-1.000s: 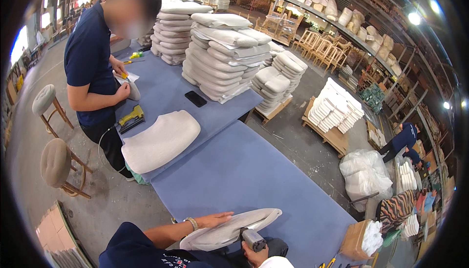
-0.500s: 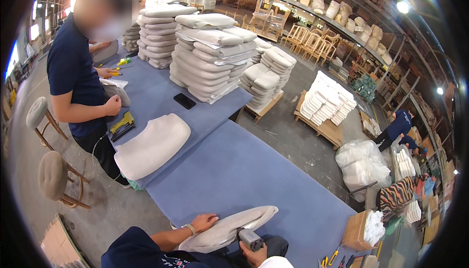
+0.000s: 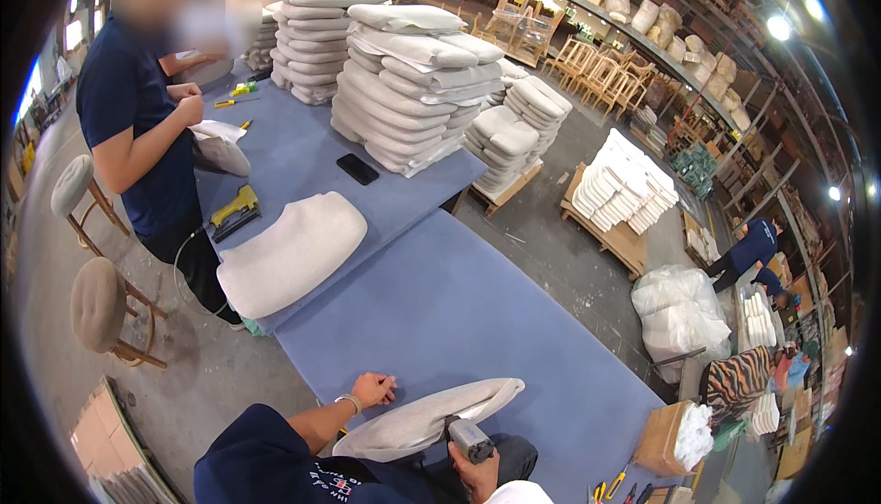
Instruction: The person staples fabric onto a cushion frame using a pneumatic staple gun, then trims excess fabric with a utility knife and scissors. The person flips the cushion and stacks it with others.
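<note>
A light grey upholstered cushion (image 3: 418,426) lies tilted over my lap at the blue table's near edge, its loose cloth edge facing me. My right hand (image 3: 477,475) is closed round a grey and black staple gun (image 3: 472,440), whose nose meets the near side of the cushion. Just beyond the cushion's left end, my left hand (image 3: 374,389) is raised with its fingers loosely bent and apart, and nothing shows in it. A wristband (image 3: 350,403) circles that wrist.
Another grey cushion (image 3: 294,252), a yellow staple gun (image 3: 236,212), a phone (image 3: 357,170) and tall cushion stacks (image 3: 395,91) occupy the far table. A co-worker (image 3: 138,128) stands at its left. Near right are a box of white stuffing (image 3: 665,440) and yellow-handled tools (image 3: 615,486).
My left hand has lifted off the cushion and drawn back left, its fingers now bent. The staple gun stays at the cushion. The co-worker's hands have risen.
</note>
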A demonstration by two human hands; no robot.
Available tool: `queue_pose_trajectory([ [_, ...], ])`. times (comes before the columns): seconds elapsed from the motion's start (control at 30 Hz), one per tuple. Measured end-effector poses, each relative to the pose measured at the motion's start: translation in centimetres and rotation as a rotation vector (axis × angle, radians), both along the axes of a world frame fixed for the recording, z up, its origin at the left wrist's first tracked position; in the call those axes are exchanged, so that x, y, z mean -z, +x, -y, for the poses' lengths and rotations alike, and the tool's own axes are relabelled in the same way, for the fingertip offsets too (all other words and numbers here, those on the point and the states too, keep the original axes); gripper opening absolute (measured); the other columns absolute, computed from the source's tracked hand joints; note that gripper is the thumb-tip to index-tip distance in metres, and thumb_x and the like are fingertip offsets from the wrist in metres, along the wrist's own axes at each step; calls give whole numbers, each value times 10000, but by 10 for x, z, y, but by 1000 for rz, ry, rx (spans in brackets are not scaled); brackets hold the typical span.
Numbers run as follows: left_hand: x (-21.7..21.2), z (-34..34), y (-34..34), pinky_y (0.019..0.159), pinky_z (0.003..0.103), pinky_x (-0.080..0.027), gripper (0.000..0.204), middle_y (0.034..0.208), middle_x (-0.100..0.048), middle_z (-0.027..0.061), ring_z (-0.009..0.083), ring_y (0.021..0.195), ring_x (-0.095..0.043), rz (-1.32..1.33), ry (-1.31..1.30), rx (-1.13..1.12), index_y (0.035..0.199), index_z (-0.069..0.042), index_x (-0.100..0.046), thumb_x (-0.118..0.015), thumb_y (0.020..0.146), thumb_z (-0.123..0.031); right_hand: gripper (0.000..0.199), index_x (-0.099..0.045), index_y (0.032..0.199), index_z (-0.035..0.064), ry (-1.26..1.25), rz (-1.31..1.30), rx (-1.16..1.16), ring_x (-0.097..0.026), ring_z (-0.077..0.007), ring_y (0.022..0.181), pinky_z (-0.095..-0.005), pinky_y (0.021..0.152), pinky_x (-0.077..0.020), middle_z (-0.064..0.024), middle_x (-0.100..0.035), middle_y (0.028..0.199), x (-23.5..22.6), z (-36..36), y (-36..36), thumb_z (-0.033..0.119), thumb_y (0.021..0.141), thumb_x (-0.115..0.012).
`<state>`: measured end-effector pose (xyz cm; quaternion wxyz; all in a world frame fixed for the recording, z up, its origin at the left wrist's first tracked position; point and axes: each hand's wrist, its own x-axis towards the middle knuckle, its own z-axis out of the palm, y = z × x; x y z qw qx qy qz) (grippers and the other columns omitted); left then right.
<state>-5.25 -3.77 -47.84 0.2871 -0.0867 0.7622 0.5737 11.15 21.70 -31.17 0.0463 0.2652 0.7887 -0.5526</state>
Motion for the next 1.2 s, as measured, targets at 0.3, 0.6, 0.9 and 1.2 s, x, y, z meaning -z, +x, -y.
queue_pose_trajectory([
  [0.3, -21, -1, -19, 615, 308, -631, 452, 852, -778, 153, 206, 691, -766, 178, 90, -2, 1068, 44, -723, -559, 1053, -377, 426, -731, 1073, -74, -23, 0, 69, -635, -140, 556, -298, 517, -501, -80, -721, 765, 7, 2, 0, 215, 802, -886],
  [0.6, -13, -1, -20, 609, 314, -628, 439, 841, -772, 155, 212, 671, -758, 166, 104, 11, 1061, 44, -720, -577, 1043, -372, 417, -748, 1041, -69, 215, -36, -72, -661, -144, 597, -323, 561, -521, -77, -715, 722, -3, 7, -6, 254, 809, -874],
  [0.9, -17, -2, -18, 610, 309, -626, 431, 835, -772, 150, 201, 663, -755, 175, 98, -1, 1060, 31, -725, -584, 1038, -375, 447, -746, 1085, -75, 204, -56, -77, -666, -147, 597, -316, 553, -524, -100, -731, 762, -14, 11, -6, 240, 800, -884],
  [1.2, -10, -2, -18, 606, 298, -613, 428, 845, -771, 147, 200, 669, -755, 147, 100, -19, 1057, 36, -723, -578, 1046, -367, 434, -747, 1097, -74, 100, -13, 1, -651, -139, 584, -311, 544, -517, -94, -729, 762, -21, 11, -2, 215, 801, -875],
])
